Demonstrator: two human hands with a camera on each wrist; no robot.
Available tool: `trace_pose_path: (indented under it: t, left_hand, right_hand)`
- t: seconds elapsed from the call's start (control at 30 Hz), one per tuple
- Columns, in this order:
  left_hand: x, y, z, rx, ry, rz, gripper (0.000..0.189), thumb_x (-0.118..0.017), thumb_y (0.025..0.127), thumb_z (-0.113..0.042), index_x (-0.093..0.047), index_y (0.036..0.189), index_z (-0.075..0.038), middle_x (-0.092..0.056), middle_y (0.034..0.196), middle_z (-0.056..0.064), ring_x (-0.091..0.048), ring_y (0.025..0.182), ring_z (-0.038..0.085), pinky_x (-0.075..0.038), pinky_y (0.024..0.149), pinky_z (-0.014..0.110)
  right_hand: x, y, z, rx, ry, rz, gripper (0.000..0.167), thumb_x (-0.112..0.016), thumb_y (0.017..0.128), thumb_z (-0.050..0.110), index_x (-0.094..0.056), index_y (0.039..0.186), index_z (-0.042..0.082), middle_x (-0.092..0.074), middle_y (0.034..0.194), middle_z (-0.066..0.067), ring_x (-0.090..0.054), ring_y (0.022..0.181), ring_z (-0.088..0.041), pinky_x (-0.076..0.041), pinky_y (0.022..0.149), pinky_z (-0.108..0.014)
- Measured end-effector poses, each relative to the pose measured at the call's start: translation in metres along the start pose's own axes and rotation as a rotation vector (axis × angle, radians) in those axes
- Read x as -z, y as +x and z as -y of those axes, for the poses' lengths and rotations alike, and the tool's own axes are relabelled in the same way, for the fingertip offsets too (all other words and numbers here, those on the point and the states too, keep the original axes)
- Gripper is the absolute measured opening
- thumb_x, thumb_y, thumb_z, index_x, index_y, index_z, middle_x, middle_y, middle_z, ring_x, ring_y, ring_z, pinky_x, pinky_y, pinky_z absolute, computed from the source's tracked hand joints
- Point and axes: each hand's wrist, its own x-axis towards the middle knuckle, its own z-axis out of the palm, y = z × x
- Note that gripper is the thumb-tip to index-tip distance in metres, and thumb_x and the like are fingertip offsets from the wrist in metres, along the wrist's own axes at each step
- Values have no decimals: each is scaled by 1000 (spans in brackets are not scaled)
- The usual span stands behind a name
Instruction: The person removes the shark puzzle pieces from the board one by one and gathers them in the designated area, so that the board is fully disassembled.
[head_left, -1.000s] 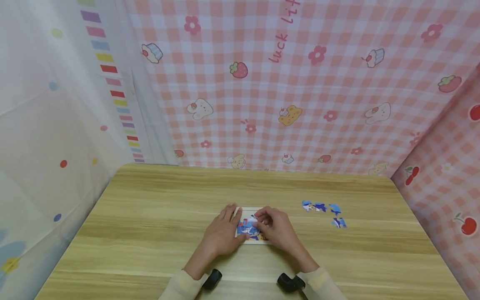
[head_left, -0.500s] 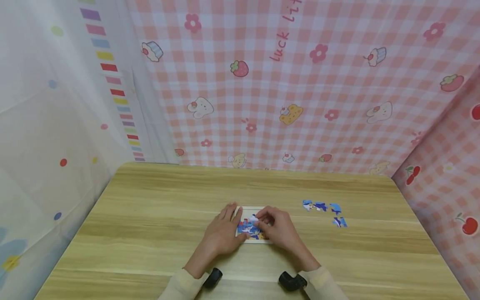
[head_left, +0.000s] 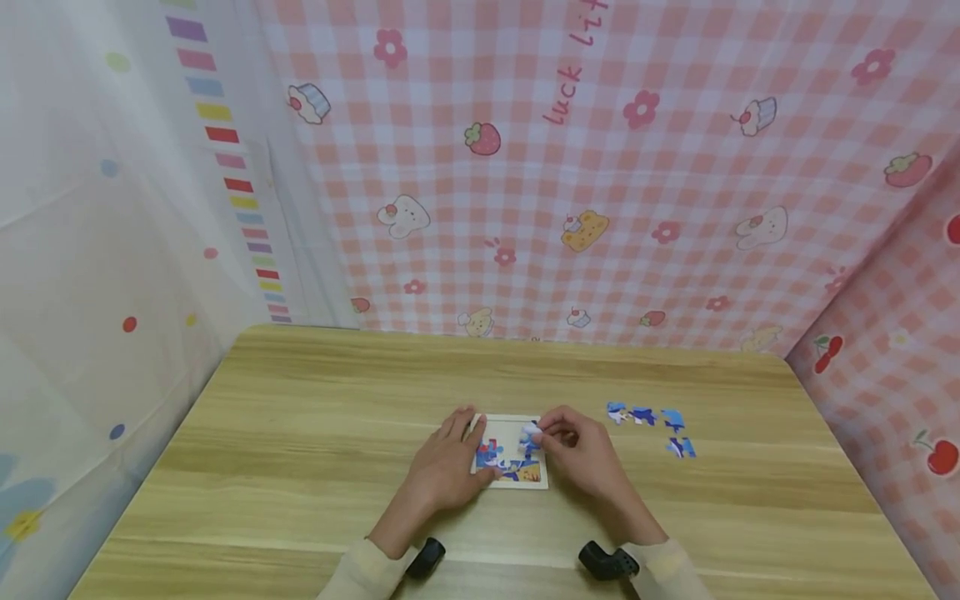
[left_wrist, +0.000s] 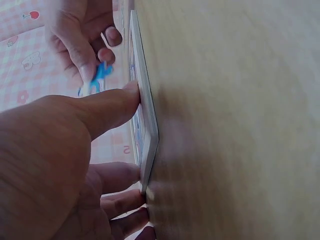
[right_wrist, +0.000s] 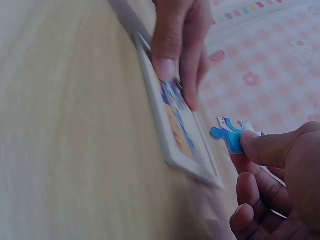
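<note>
A small white-rimmed jigsaw tray [head_left: 517, 487] lies on the table, with blue puzzle pieces [head_left: 491, 454] fitted along its left and front parts. Its back and middle show bare white backing. My left hand [head_left: 442, 468] rests on the tray's left side, fingers straight, thumb pressing the front rim. Between thumb and forefinger, my right hand [head_left: 588, 457] pinches a blue and white jigsaw piece [right_wrist: 231, 136], raised above the tray's right part. The other fingers of that hand are loosely curled.
Several loose jigsaw pieces [head_left: 642, 415] lie right of the tray on the wooden table [head_left: 300, 433]. Black wrist devices [head_left: 426, 558] sit at both sleeves. A pink checked cloth [head_left: 525, 167] hangs behind the table, with more cloth at both sides.
My right hand has moved right and lifted the pinched jigsaw piece away from the tray's middle, uncovering white backing there. The left hand stays on the tray.
</note>
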Motion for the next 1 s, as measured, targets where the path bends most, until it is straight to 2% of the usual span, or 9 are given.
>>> trace_pose_path:
  t: [0.27,0.4,0.63,0.77,0.87,1.0]
  left_hand:
    - [-1,1,0,11,-19,-12,82,-67,96,-48,-38,158,-4,-28,168,18,-26,156,37,-31,126,51]
    - [-1,1,0,10,-19,-14,82,-67,96,-48,-38,158,-3,-28,168,18,-27,156,37,-32,125,51]
    - [-2,2,0,15,-20,-16,83,-68,95,-47,-37,158,-4,-28,168,17,-26,157,36,-32,125,51]
    - [-3,3,1,14,-20,-25,82,-68,95,-47,-37,158,-5,-29,168,16,-27,156,36,-33,124,52]
    - [-3,3,1,13,-24,-27,82,-68,95,-46,-37,158,-5,-29,168,16,-27,156,36,-34,124,52]
    - [-2,2,1,8,-36,-20,82,-68,96,-46,-37,158,-4,-28,168,17,-26,156,36,-33,124,53]
  right_hand:
    - [29,-5,-14,-44,-17,-43,8,-74,95,19,-70,101,15,-73,90,-1,-60,75,-15,-52,59,-23]
    - [44,-6,-24,-43,-33,-58,9,-75,95,20,-73,102,14,-74,89,-2,-61,72,-14,-52,57,-23]
    - [73,-10,-39,-11,-91,-103,14,-76,94,22,-74,104,12,-76,91,-3,-63,75,-11,-53,62,-22]
    - [87,-11,-45,4,-103,-111,14,-75,95,21,-72,103,10,-76,92,-6,-65,76,-12,-54,61,-22]
    - [96,-13,-49,9,-151,-123,13,-75,95,21,-73,102,11,-77,92,-5,-65,78,-11,-53,63,-21]
    - [105,-14,-53,-10,-193,-129,11,-74,96,21,-73,102,12,-77,92,-3,-63,79,-9,-51,66,-21]
